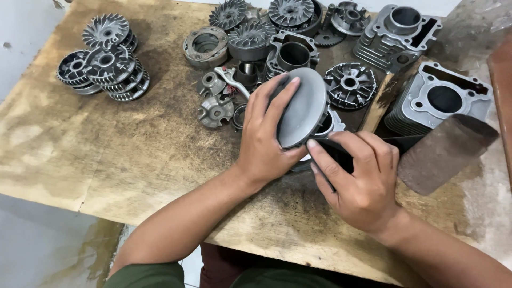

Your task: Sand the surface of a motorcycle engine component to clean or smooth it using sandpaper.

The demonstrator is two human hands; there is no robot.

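Sanding step looks under way: left hand point(266, 136) clamps the grey pulley disc point(303, 106) on edge at board centre, right hand point(358, 178) at 4 o'clock pinches folded sandpaper point(437, 154) against its rim; next, probably rotate the disc to a fresh patch

A worn, stained wooden tabletop point(122, 144) stands over a pale, wet-streaked floor point(42, 245).

Smooth matte grey on the pulley disc point(304, 109). Brown, dull, on the sandpaper sheet point(445, 154). Silver-grey with ribbed fins on the cylinder blocks point(437, 98) near the bench's point(133, 154) far right corner. Stained, blotchy tan on the bench itself.
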